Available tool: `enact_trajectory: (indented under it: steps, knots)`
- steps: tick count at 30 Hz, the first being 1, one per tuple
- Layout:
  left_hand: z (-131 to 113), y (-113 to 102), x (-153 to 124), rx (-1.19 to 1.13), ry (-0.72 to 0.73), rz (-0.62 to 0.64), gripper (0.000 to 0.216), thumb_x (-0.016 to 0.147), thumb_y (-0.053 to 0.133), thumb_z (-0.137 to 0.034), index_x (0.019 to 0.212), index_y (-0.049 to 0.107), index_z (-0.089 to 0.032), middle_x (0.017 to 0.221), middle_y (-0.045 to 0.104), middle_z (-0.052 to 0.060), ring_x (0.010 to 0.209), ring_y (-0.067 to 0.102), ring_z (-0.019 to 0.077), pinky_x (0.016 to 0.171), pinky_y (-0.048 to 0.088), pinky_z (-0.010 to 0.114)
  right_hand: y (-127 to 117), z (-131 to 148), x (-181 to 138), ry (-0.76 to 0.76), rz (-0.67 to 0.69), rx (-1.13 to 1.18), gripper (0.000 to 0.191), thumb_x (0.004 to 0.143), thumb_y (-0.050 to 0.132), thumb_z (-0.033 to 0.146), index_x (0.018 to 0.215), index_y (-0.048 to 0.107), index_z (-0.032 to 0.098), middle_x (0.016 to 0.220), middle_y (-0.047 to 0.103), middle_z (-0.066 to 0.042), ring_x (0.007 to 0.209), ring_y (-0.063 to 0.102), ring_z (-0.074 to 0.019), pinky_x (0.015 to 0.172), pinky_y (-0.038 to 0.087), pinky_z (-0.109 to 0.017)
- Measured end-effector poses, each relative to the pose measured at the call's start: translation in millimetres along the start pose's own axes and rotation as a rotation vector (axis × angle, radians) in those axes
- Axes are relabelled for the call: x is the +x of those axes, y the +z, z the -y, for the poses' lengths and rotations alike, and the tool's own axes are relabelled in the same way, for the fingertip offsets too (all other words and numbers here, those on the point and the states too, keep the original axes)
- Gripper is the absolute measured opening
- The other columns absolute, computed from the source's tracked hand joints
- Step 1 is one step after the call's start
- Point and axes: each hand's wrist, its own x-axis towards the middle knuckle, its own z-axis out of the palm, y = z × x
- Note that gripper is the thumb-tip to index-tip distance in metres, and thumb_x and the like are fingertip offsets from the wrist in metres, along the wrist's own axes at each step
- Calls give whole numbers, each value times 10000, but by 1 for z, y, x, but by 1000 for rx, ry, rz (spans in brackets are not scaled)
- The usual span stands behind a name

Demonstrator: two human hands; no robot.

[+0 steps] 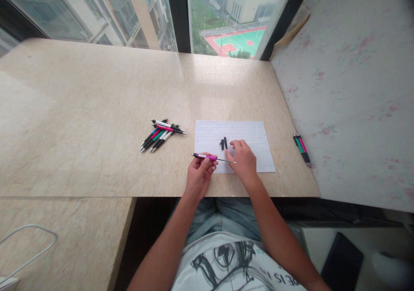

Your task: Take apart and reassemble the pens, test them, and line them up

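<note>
My left hand (200, 173) is closed round the purple barrel of a ballpoint pen (207, 156) with its front section off. The thin refill (226, 160) sticks out bare to the right, its tip in front of my right hand (243, 158). That hand hovers over the sheet of paper (261, 153), fingers apart, with nothing visible in them. Just left of its fingertips, a black pen grip section (225, 143) and a smaller black piece (222, 144) lie on the paper, which carries rows of handwriting.
Left of the paper lies a pile of several click pens (163, 134) in mixed colours. Two more pens (302, 150) rest at the right by the patterned wall (349, 88). Windows edge the back of the marble-look counter (97, 109). A white cable (35, 227) loops at the lower left.
</note>
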Motion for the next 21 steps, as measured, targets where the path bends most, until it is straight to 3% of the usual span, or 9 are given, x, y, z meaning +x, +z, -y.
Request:
enact_trajectory:
  steps: [7,13,18,21]
  knots:
    - [0,-2,0,11,-4,-4,267,736,842,-272,934,695,-169,901,750,50,730,685,95,665,520,184,4,0,9,69,-83,13,114,905,522,212,901,635,200,961,634,-108,817,584,-219,611,397,-298]
    - [0,0,-1,27,-8,-20,281,725,848,-286,922,686,-169,901,748,57,733,683,110,654,518,204,-17,-37,-1,183,-211,498,140,885,591,331,877,640,199,829,686,-55,742,618,-202,687,478,-336]
    - [-1,2,-1,32,38,-44,265,741,835,-285,930,689,-171,883,743,50,722,672,105,624,498,194,-39,-51,-27,177,-19,857,223,823,696,371,971,698,203,890,706,-52,807,650,-196,684,517,-314]
    - [-1,2,-2,32,54,-51,262,739,837,-281,925,688,-171,871,740,44,717,667,97,616,492,185,-48,-52,-42,195,-4,937,181,830,701,358,937,719,214,880,703,-40,820,643,-190,698,521,-308]
